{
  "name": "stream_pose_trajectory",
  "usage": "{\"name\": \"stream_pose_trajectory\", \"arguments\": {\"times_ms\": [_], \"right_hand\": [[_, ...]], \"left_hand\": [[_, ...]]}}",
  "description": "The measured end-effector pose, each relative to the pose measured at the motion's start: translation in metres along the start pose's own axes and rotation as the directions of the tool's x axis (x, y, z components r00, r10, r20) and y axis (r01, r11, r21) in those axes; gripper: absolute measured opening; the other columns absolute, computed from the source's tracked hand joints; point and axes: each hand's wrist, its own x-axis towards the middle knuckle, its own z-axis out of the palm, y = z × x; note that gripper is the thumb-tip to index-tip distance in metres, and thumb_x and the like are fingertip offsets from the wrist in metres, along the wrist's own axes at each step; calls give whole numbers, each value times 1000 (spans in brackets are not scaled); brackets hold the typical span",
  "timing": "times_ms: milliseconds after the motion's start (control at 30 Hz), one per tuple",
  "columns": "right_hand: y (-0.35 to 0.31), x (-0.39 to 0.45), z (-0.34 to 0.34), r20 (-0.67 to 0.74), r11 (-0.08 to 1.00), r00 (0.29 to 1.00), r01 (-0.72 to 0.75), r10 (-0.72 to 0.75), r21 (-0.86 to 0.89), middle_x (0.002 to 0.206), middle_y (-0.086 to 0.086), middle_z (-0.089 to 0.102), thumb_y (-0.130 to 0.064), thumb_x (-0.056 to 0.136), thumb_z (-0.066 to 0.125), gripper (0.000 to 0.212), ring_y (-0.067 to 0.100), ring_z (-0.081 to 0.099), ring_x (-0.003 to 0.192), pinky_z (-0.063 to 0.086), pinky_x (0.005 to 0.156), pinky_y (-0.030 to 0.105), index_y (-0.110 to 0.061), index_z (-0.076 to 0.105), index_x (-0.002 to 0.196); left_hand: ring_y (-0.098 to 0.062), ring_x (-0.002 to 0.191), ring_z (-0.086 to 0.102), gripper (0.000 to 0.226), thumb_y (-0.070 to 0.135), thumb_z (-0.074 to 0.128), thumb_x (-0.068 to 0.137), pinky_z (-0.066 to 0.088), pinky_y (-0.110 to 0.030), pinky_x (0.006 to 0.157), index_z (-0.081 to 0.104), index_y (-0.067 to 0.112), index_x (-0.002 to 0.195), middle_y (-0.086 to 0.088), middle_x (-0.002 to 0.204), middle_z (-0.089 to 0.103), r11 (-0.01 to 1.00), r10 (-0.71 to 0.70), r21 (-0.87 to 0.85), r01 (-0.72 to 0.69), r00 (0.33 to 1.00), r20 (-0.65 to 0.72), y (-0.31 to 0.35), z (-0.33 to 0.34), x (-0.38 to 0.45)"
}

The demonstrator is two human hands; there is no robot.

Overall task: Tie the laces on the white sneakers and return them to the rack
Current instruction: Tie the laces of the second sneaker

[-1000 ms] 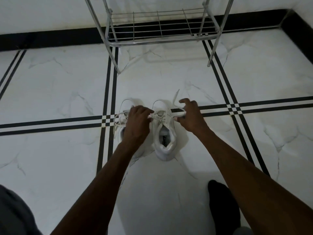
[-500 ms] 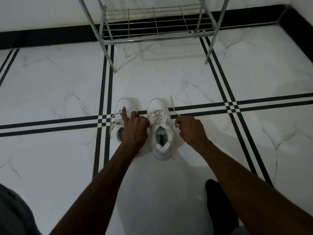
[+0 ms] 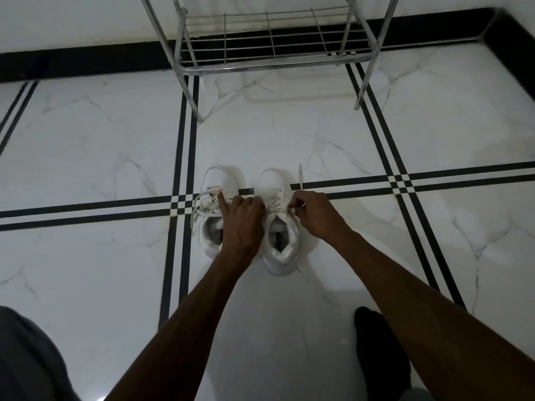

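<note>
A person's two bare hands work the laces of a pair of low white sneakers standing side by side, toes away, on a white marble floor (image 3: 289, 328) with black inlay lines. The right hand (image 3: 315, 214) is closed, pinching a white lace end (image 3: 300, 176) of the right sneaker (image 3: 279, 227); the left hand (image 3: 241, 219), curled between the shoes with forefinger out over the left sneaker (image 3: 212, 215), appears to grip the other end, hidden. The chrome wire shoe rack (image 3: 269, 41) stands well apart beyond. Risks, by judgement: uneven pull drags the shoe; a slipped pinch loosens the knot; the left sneaker's loose loops (image 3: 199, 204) may tangle
</note>
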Motion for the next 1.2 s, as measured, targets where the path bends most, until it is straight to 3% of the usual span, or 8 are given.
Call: {"name": "stream_pose_trajectory", "arguments": {"times_ms": [100,233,400,533,733,867,1033,1200], "right_hand": [[-1,-1,0,26,999,999,43,-42,-32,85,3,68,6,86,64,15,4,59,72,46,68,22,-9,67,87],[4,-1,5,-3,962,992,125,-130,-241,102,14,67,-3,89,62,14,27,62,96,53,84,38,-6,69,100],[0,-7,-1,-55,942,981,164,-188,-293,97,13,67,-13,96,55,13,27,62,93,50,81,36,-6,67,95],[1,-16,-10,-44,932,988,128,-151,-339,84,5,72,-7,92,57,12,24,68,75,53,66,33,-12,67,96],[14,-23,-7,-107,937,974,159,-201,-310,83,13,76,1,85,60,14,31,72,75,59,71,45,-4,74,88],[11,-28,-5,-138,975,985,73,-104,-211,82,13,75,0,86,57,16,32,71,75,58,70,46,-6,71,82],[2,-24,-5,-117,993,992,-69,57,-96,70,8,69,-5,85,54,18,26,66,68,57,66,46,-8,63,69],[-4,-20,-11,-164,991,978,-130,128,-2,78,13,76,-3,87,60,16,26,70,76,56,70,36,-1,75,80]], "left_hand": [[-33,88,61,15,2,59,78,19,-74,115,54,13,87,-5,73,63,996,31,87,-31,1000,-1,3,7,-3],[-34,83,61,30,-2,60,68,23,-73,112,55,10,95,-4,66,62,983,55,176,-48,998,-33,10,10,-1],[-36,92,62,30,5,59,80,26,-70,110,58,9,110,-7,70,72,971,142,202,-128,988,-53,4,14,0],[-36,90,63,44,10,25,81,33,-68,105,67,10,93,-7,66,72,964,211,201,-173,959,-187,1,5,-3],[-33,93,60,47,8,21,72,29,-55,99,67,14,81,-3,65,71,935,290,268,-233,937,-196,-3,-3,-1],[-32,88,61,45,9,25,70,30,-45,89,69,14,76,-3,68,74,955,260,184,-231,953,-155,-5,3,5],[-38,75,60,20,-2,47,75,34,-35,63,65,7,74,-15,68,70,983,49,-173,-60,997,-65,2,7,2],[-34,84,64,9,0,55,90,47,-40,70,64,1,89,-16,88,72,873,-157,-455,177,984,83,8,5,13]]}}
